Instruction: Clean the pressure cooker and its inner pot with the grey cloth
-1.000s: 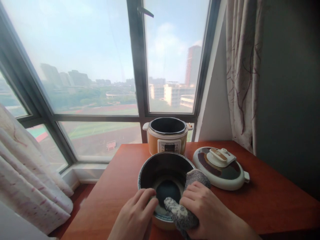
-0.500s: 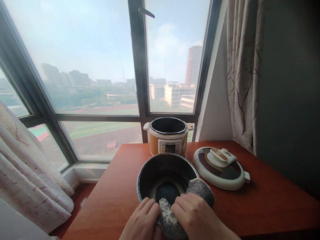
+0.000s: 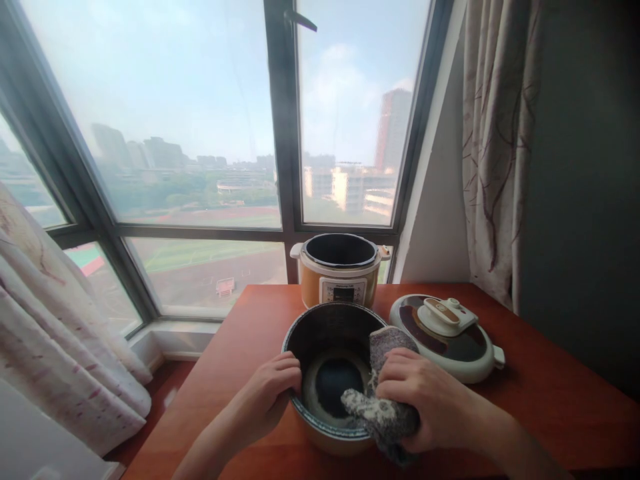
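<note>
The left hand (image 3: 273,387) holds the near left rim of the pot (image 3: 334,373) on the tabletop (image 3: 525,413), likely to keep it from sliding. The right hand (image 3: 425,407) has its grip pressed around a gray cloth (image 3: 383,410) against the pot's right inside wall.

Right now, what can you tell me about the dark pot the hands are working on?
The pot is a round, deep metal insert, dark inside with a paler ring around its floor. It sits upright on the red-brown table, in front of the orange cooker. The left hand grips its near-left rim; the right hand presses a grey cloth over its right rim.
</note>
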A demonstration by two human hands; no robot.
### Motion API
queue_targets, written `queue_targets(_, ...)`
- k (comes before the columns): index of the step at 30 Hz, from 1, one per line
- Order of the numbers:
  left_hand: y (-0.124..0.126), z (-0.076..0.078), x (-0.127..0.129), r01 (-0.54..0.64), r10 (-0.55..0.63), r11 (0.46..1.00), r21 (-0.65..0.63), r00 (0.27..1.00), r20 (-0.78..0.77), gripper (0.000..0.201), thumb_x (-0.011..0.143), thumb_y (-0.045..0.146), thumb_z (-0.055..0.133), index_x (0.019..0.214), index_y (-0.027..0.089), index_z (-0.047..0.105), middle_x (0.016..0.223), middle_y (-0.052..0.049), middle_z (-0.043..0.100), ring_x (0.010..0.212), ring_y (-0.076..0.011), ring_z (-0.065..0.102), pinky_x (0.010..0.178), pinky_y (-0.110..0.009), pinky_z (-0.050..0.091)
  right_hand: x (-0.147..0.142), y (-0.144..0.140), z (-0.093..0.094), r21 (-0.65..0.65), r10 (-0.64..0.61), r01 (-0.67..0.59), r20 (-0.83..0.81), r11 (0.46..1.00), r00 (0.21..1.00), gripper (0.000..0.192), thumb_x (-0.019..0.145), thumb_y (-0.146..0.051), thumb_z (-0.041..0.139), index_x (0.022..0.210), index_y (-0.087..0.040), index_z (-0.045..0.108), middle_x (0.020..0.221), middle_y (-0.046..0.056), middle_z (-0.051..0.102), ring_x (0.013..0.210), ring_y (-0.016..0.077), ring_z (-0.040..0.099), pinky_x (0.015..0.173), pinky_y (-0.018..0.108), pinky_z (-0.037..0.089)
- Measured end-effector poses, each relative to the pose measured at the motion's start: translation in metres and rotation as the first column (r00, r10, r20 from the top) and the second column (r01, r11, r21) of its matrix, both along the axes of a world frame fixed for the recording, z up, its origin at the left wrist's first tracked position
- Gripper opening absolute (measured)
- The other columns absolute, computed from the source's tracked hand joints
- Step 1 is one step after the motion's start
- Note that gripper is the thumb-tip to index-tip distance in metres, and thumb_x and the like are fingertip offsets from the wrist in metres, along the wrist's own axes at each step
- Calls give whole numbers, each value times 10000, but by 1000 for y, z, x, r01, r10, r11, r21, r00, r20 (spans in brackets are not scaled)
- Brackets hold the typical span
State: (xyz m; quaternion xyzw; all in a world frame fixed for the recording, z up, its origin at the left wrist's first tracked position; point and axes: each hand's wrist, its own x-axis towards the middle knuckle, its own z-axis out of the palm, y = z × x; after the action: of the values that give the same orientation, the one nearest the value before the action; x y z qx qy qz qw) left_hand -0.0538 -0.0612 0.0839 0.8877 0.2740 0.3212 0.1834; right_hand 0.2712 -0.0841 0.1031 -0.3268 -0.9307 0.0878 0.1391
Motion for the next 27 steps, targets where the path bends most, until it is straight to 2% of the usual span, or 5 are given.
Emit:
queue_targets(3, -6, 1, 1, -37, 37, 999, 25, 999, -5, 246, 827, 3, 369, 712, 198, 462, 749, -26, 556, 763, -167, 519, 663, -262, 399, -2, -3, -2, 20, -25, 25, -10, 999, 1000, 282, 629, -314, 777, 838, -223, 613, 903, 0, 643, 873, 199, 509, 878, 348, 366)
queue_targets(10, -40, 10, 18, -143, 183, 957, 252, 973, -143, 234, 829, 41, 442, 923, 203, 584, 935, -37, 646, 951, -217, 555, 819, -346, 372, -12, -17, -5, 64, -100, 98, 23, 993, 995, 298, 673, -339, 790, 879, -229, 606, 952, -1, 652, 901, 212, 524, 871, 355, 353)
queue_targets(19, -67, -24, 65, -345, 387, 803, 486, 922, 14, 206, 904, 125, 421, 736, 210, 503, 656, -4, 542, 637, -199, 447, 673, -370, 246, -53, -36, -31, 321, -162, 204, -152, 925, 975, 280, 667, -355, 767, 753, -228, 533, 779, -11, 623, 736, 199, 523, 703, 357, 309)
queue_targets(23, -66, -20, 59, -326, 386, 853, 409, 919, -73, 171, 914, 133, 446, 788, 213, 528, 698, -9, 570, 666, -202, 478, 692, -363, 265, -57, -39, -36, 352, -139, 199, -189, 915, 972, 259, 657, -312, 750, 783, -231, 539, 773, -14, 619, 733, 198, 526, 698, 356, 308)
queue_targets(27, -61, -20, 49, -283, 344, 882, 377, 933, -105, 202, 985, 172, 409, 881, 220, 575, 740, -4, 601, 708, -194, 513, 730, -350, 298, -43, -36, -24, 223, -119, 143, -117, 964, 986, 263, 672, -315, 751, 825, -233, 553, 823, -23, 642, 778, 192, 544, 740, 343, 345)
